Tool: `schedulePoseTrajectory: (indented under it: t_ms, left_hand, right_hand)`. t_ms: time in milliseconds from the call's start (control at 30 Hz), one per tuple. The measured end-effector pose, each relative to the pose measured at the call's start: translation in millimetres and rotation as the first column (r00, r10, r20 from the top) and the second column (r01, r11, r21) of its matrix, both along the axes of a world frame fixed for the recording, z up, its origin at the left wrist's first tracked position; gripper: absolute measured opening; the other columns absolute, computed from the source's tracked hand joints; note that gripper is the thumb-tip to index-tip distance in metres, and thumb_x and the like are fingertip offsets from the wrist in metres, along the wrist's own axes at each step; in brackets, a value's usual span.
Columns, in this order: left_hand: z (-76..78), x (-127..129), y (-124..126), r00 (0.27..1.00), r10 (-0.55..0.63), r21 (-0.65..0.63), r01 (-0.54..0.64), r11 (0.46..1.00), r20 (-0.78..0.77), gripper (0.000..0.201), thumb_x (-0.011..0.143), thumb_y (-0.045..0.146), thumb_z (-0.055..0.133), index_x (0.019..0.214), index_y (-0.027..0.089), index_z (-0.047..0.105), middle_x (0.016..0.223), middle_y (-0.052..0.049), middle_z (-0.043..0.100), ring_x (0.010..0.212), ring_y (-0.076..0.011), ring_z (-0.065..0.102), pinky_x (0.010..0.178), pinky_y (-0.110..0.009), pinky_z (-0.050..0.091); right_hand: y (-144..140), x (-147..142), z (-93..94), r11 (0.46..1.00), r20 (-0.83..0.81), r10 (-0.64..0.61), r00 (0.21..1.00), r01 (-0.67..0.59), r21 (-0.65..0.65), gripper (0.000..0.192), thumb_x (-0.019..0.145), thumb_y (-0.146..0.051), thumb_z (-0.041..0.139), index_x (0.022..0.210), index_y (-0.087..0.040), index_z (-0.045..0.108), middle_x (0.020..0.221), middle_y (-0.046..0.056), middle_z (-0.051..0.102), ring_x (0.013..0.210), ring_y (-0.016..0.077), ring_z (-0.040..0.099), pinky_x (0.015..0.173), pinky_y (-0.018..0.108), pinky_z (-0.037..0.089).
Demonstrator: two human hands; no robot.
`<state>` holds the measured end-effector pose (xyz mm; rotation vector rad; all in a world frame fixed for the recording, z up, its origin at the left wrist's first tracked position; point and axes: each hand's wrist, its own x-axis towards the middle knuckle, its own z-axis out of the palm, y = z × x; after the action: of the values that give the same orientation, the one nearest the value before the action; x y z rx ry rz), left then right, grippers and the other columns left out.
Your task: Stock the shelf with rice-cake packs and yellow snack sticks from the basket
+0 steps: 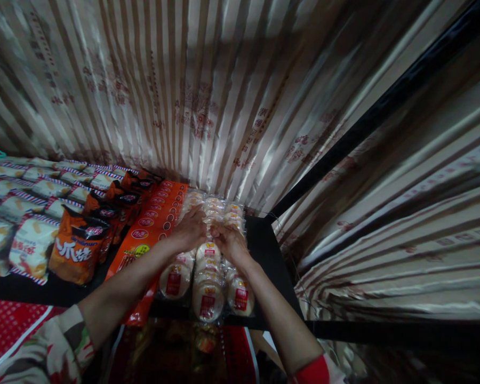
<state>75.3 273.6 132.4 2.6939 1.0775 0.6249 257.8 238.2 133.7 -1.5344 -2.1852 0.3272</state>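
Hands: left hand (191, 228) and right hand (229, 241) are laid flat, fingers spread, on the round cake packs (208, 277).
Count: 3 rows are seen.
Left: orange bags (78, 250).
Hidden: packs under the palms.

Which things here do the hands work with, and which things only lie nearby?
In hand:
left hand
right hand
round cake packs

Lying about:
long orange pack
orange snack bags
white striped bags
black shelf
striped curtain
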Motion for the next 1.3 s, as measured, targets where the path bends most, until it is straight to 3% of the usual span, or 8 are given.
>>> schedulePoseTrajectory:
  t_ms: [233,467,667,867,1067,1300]
  left_hand:
    - [5.7,6,-2,0.997,0.058,-0.065,-0.061,0.996,-0.044,0.007,0.073,0.013,0.059,0.072,0.015,0.065,0.118,-0.01,0.057,0.133,-0.0276,0.032,0.111,-0.048,0.033]
    - [0.3,7,-1,0.999,0.034,-0.048,-0.035,0.998,-0.022,0.01,0.074,0.012,0.055,0.073,0.016,0.064,0.114,-0.008,0.057,0.132,-0.027,0.032,0.111,-0.05,0.032]
    - [0.6,9,-1,0.998,0.041,-0.056,-0.044,0.997,-0.047,0.01,0.076,0.013,0.053,0.073,0.014,0.063,0.112,-0.011,0.057,0.13,-0.0256,0.035,0.115,-0.044,0.027]
    - [-1.5,7,-1,0.999,0.025,-0.024,-0.026,0.999,-0.045,0.012,0.077,0.014,0.053,0.077,0.013,0.064,0.113,-0.012,0.057,0.132,-0.0275,0.032,0.114,-0.045,0.028]
    - [1.2,8,-3,0.998,0.038,-0.03,-0.04,0.999,-0.059,0.012,0.079,0.015,0.052,0.08,0.014,0.064,0.116,-0.011,0.056,0.134,-0.0269,0.03,0.113,-0.045,0.03]
    - [2.2,8,-1,0.999,0.02,0.0,-0.02,1.0,-0.024,0.012,0.077,0.014,0.053,0.078,0.016,0.065,0.112,-0.01,0.059,0.132,-0.0265,0.031,0.111,-0.047,0.033]
  right_hand:
    - [-9,4,8.2,0.998,0.049,-0.01,0.999,0.007,0.066,0.014,0.08,-0.017,0.059,0.093,-0.02,0.066,0.094,0.005,0.067,0.094,0.0199,0.054,0.086,0.032,0.041]
    - [-22,15,14.6,0.991,0.199,0.13,0.971,-0.132,0.001,0.014,0.087,-0.028,0.056,0.091,-0.024,0.069,0.09,0.003,0.07,0.094,0.018,0.058,0.097,0.036,0.037]
    - [-23,9,17.5,0.994,0.242,0.101,0.965,-0.09,-0.058,0.012,0.08,-0.02,0.063,0.091,-0.022,0.068,0.088,0.004,0.069,0.096,0.0204,0.056,0.093,0.035,0.039]
    - [-27,7,12.8,1.0,0.277,0.001,0.961,0.006,-0.026,0.039,0.075,-0.018,0.067,0.113,-0.018,0.061,0.111,0.009,0.062,0.113,0.0256,0.048,0.102,0.039,0.034]
    - [-27,6,8.9,0.995,0.259,-0.076,0.963,0.089,-0.036,0.054,0.075,-0.02,0.067,0.126,-0.016,0.053,0.115,0.014,0.058,0.115,0.0278,0.046,0.1,0.039,0.035]
    - [-24,4,10.9,0.986,0.243,-0.108,0.964,0.136,-0.1,0.047,0.076,-0.021,0.066,0.122,-0.018,0.056,0.114,0.012,0.059,0.115,0.0278,0.046,0.099,0.04,0.035]
